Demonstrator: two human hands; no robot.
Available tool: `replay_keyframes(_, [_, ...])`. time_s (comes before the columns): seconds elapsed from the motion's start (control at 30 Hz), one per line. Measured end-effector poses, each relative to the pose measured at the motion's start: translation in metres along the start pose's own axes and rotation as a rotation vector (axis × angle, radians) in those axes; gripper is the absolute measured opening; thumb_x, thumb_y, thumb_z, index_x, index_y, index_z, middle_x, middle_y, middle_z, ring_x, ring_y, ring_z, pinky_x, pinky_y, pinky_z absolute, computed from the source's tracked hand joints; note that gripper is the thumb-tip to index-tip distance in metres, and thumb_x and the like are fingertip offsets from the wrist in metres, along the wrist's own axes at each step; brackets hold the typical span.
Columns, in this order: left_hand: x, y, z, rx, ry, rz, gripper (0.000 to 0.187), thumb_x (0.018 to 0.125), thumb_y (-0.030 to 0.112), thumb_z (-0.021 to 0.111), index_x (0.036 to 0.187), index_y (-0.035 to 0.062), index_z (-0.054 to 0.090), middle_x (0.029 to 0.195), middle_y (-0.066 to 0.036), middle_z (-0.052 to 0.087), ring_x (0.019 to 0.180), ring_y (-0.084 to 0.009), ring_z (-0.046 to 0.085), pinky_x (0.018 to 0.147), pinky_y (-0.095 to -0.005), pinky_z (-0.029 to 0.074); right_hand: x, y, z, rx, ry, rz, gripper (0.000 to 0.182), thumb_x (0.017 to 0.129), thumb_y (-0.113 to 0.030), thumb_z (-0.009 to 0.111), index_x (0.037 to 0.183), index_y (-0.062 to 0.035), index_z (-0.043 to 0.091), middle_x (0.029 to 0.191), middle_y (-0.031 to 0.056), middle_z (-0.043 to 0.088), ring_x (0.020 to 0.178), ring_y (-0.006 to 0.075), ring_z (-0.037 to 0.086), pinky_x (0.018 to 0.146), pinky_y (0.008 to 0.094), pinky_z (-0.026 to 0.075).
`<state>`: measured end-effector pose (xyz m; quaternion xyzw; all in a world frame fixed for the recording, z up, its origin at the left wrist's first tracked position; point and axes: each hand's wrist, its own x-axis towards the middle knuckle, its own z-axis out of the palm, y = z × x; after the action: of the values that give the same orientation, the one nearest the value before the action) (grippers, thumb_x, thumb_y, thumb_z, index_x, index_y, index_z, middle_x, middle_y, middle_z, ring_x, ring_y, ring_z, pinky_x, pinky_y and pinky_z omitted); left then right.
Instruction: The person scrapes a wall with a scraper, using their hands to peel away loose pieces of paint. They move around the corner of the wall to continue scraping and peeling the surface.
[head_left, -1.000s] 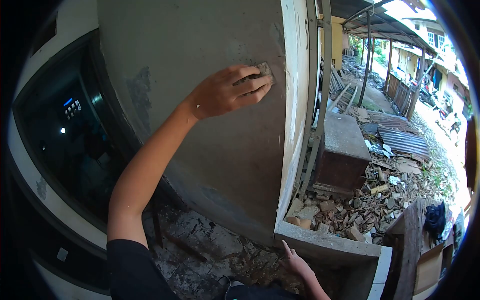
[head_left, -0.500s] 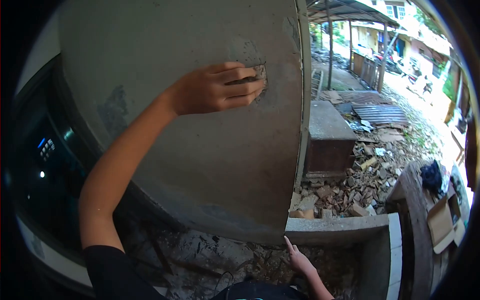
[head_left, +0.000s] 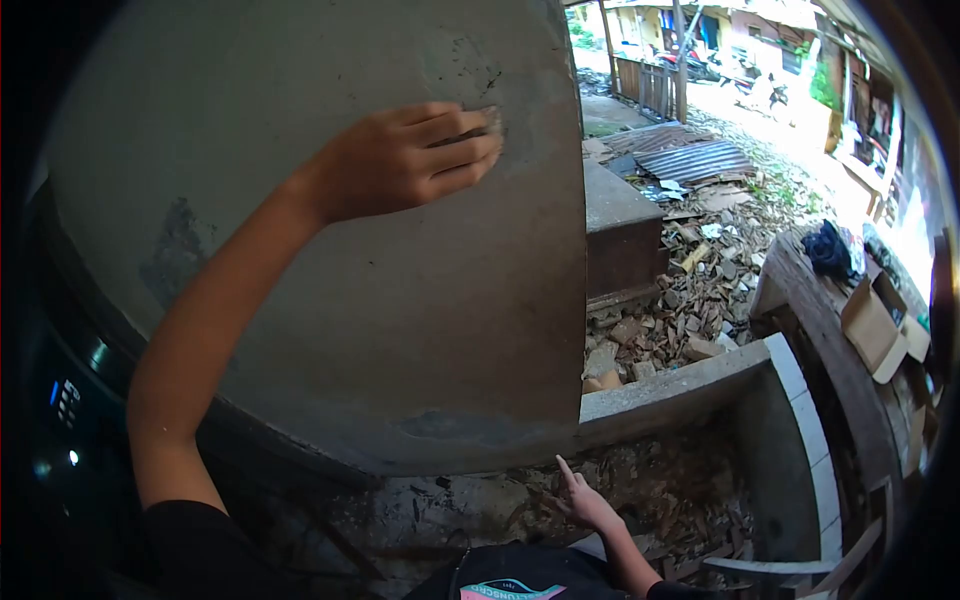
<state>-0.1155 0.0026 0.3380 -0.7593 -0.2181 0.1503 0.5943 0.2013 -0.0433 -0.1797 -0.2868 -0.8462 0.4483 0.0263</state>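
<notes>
My left hand [head_left: 410,160] is raised against the grey plastered wall [head_left: 400,300], fingers closed around a small flat grey-brown piece [head_left: 492,118]. The piece looks worn, and most of it is hidden behind my fingertips. Dark specks and a lighter rough patch [head_left: 465,75] mark the plaster just above. Lower down, near the foot of the wall's right edge, is my right hand [head_left: 590,502]. Its index finger points out, the other fingers are partly curled, and nothing shows in it.
A low concrete ledge [head_left: 690,378] runs right from the wall to a white-tiled edge [head_left: 815,450]. Beyond lie rubble [head_left: 690,290], a concrete block [head_left: 620,215] and corrugated sheets [head_left: 700,160]. A wooden bench [head_left: 815,300] bears a cardboard box [head_left: 873,330]. Debris litters the floor [head_left: 430,510].
The camera view has turned right and slightly down, so the wall and yard sit further left. My left hand stays on nearly the same wall spot, still gripping the piece.
</notes>
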Motion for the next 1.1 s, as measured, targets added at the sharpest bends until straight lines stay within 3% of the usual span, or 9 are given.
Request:
replay_keyframes(0.1, [0.000,0.004,0.006,-0.039,0.018,-0.036,0.031,0.087,0.012,0.069,0.117,0.0118,0.067,0.126,0.003,0.063,0.122,-0.0160,0.058,0.107,-0.0303,0.050,0.002,-0.005,-0.010,-0.022,-0.002,0.041,0.100,0.095,-0.028,0.069,0.164,-0.0238,-0.003,0.128,0.0295,0.052,0.112,0.0487,0.059,0.096,0.0511,0.051])
replay_keyframes(0.43, [0.010,-0.005,0.015,-0.084,0.066,0.013,0.029,0.085,0.012,0.069,0.114,0.0118,0.068,0.121,0.004,0.065,0.120,-0.0159,0.059,0.104,-0.0307,0.052,0.018,-0.015,-0.036,-0.054,0.085,0.036,0.101,0.094,-0.027,0.069,0.164,-0.0230,-0.004,0.128,0.0281,0.051,0.109,0.0495,0.060,0.094,0.0524,0.051])
replay_keyframes(0.7, [0.058,0.007,0.023,-0.088,0.097,-0.031,0.027,0.084,0.011,0.070,0.110,0.0122,0.068,0.121,0.002,0.065,0.119,-0.0167,0.060,0.101,-0.0319,0.054,0.007,-0.013,-0.017,-0.107,-0.073,0.083,0.101,0.096,-0.026,0.067,0.163,-0.0238,-0.009,0.130,0.0314,0.049,0.114,0.0498,0.058,0.096,0.0522,0.050])
replay_keyframes(0.8, [0.042,0.022,0.008,-0.151,0.077,-0.095,0.026,0.084,0.010,0.071,0.109,0.0121,0.067,0.121,-0.001,0.065,0.119,-0.0190,0.060,0.100,-0.0341,0.054,-0.001,-0.025,-0.028,-0.009,-0.001,0.041,0.095,0.097,-0.024,0.066,0.164,-0.0219,-0.002,0.129,0.0284,0.051,0.111,0.0476,0.059,0.096,0.0503,0.050])
replay_keyframes(0.83, [0.035,0.032,-0.001,-0.179,0.072,-0.119,0.026,0.084,0.010,0.071,0.109,0.0120,0.067,0.121,-0.002,0.065,0.120,-0.0200,0.060,0.099,-0.0352,0.054,-0.002,-0.026,-0.030,0.036,0.021,0.031,0.094,0.097,-0.024,0.066,0.164,-0.0214,0.000,0.128,0.0277,0.051,0.109,0.0470,0.060,0.096,0.0500,0.050])
replay_keyframes(0.87, [0.031,0.048,-0.010,-0.235,0.082,-0.171,0.027,0.084,0.010,0.070,0.111,0.0122,0.066,0.123,-0.004,0.064,0.121,-0.0218,0.059,0.100,-0.0369,0.054,-0.002,-0.024,-0.028,0.110,0.103,-0.046,0.089,0.097,-0.022,0.067,0.165,-0.0187,0.010,0.125,0.0228,0.054,0.108,0.0384,0.061,0.095,0.0451,0.051])
replay_keyframes(0.97, [0.017,0.122,-0.034,-0.448,0.096,-0.364,0.032,0.085,0.010,0.070,0.116,0.0127,0.063,0.128,-0.008,0.060,0.126,-0.0286,0.057,0.101,-0.0426,0.053,0.002,-0.044,-0.043,0.270,0.288,-0.252,0.085,0.097,-0.021,0.068,0.164,-0.0167,0.016,0.122,0.0168,0.055,0.104,0.0255,0.061,0.091,0.0372,0.051])
replay_keyframes(1.0, [0.015,0.159,-0.038,-0.553,0.091,-0.455,0.035,0.085,0.010,0.070,0.118,0.0129,0.061,0.131,-0.009,0.058,0.127,-0.0317,0.055,0.102,-0.0449,0.052,-0.003,-0.069,-0.057,0.402,0.285,-0.221,0.078,0.098,-0.021,0.066,0.162,-0.0115,0.023,0.122,0.0170,0.055,0.100,0.0267,0.057,0.090,0.0367,0.050])
replay_keyframes(1.1, [0.023,0.283,-0.043,-0.899,0.089,-0.714,0.040,0.084,0.008,0.070,0.122,0.0104,0.059,0.137,-0.014,0.053,0.130,-0.0370,0.052,0.106,-0.0488,0.048,0.006,-0.103,-0.069,0.663,0.357,-0.450,0.073,0.101,-0.022,0.061,0.161,-0.0076,0.023,0.132,0.0180,0.052,0.107,0.0261,0.057,0.093,0.0362,0.050])
